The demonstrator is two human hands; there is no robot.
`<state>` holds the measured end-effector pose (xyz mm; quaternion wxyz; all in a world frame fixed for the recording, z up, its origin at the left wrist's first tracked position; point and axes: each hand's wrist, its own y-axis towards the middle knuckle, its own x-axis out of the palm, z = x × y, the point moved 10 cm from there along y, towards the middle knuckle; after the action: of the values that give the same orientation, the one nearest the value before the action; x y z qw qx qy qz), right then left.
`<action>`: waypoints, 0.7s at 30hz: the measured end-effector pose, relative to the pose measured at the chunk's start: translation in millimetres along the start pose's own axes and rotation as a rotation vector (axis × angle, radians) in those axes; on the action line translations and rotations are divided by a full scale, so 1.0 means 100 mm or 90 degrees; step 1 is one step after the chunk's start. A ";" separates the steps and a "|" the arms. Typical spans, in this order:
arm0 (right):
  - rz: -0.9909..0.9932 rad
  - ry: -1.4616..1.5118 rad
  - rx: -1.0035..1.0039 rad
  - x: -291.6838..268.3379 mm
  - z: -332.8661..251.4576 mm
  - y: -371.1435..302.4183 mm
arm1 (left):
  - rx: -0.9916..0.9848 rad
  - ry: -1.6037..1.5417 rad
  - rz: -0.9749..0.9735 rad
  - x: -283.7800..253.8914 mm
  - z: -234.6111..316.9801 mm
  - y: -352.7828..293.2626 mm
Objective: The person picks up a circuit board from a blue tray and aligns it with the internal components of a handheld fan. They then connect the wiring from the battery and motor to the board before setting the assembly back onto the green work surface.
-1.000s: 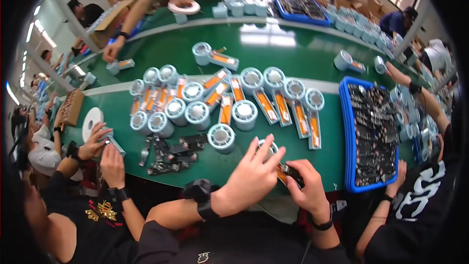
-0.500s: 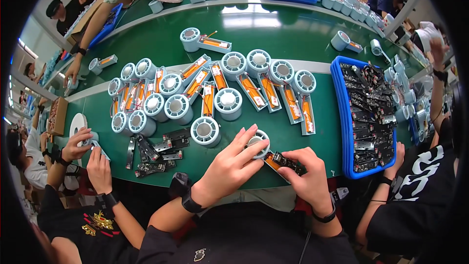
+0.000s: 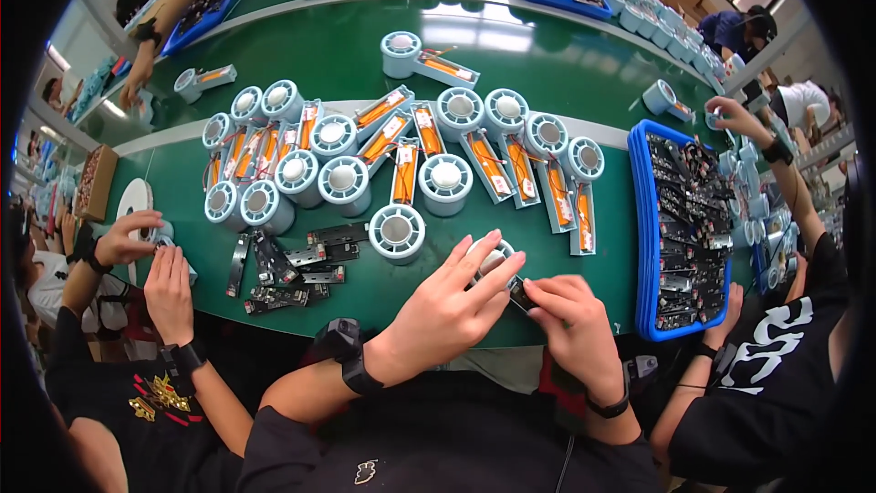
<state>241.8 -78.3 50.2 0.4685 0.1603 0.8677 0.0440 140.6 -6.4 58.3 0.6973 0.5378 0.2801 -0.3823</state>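
Note:
My left hand is closed round the round head of a light-blue fan-like housing, near the front edge of the green table. The fingers spread across its top, and the grille shows between them. My right hand has its thumb and fingers on a dark circuit board at the housing's handle. Most of the board and handle is hidden under those fingers, so I cannot tell whether the board is fully seated. Beyond my hands stand several similar light-blue housings, with orange batteries in their open handles.
Loose black circuit boards lie in a pile left of my hands. At the right, stacked blue trays hold many more boards. A co-worker's hands work at the left beside a white roll; another person's arm reaches in at the right.
The board, tilted over the handle before, now sits lower against it, and the orange battery there no longer shows. My right fingers have closed in nearer the head. The whole view has shifted slightly.

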 end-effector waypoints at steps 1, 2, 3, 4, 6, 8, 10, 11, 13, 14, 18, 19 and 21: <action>-0.002 0.109 0.072 0.03 0.15 -0.05 | -0.006 0.003 0.006 -0.03 0.02 0.01; -0.004 0.219 0.143 0.10 0.31 -0.13 | -0.002 0.028 0.006 -0.06 0.06 0.03; -0.006 0.332 0.212 0.19 0.44 -0.19 | 0.002 0.058 0.004 -0.10 0.09 0.05; -0.010 0.333 0.200 0.22 0.45 -0.23 | 0.007 0.089 0.002 -0.14 0.12 0.07; 0.001 0.402 0.236 0.29 0.56 -0.32 | 0.009 0.080 -0.003 -0.07 0.09 0.06; 0.006 0.439 0.234 0.38 0.60 -0.37 | 0.027 0.035 -0.023 0.00 0.07 0.06; 0.125 0.512 0.190 0.35 0.60 -0.45 | 0.049 0.066 -0.020 -0.12 0.18 0.14; 0.190 0.547 0.167 0.31 0.63 -0.46 | 0.071 0.084 -0.023 -0.21 0.25 0.19; 0.235 0.581 0.129 0.28 0.70 -0.47 | 0.087 0.099 0.012 -0.52 0.30 0.43; 0.271 0.612 0.103 0.22 0.72 -0.51 | 0.084 0.094 0.050 -0.75 0.18 0.67; 0.201 0.434 0.118 0.12 0.57 -0.52 | -0.007 0.049 0.254 -1.36 -1.09 1.59; 0.166 0.397 0.116 0.18 0.55 -0.48 | -0.132 0.094 0.171 -1.27 -1.76 1.67; 0.197 0.393 0.068 0.21 0.47 -0.45 | -0.150 0.363 0.146 -1.09 -2.82 1.53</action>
<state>259.1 -118.1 -2.6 0.1628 0.2931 0.9350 0.1154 213.5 310.8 153.1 0.6865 0.5671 0.4440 -0.0999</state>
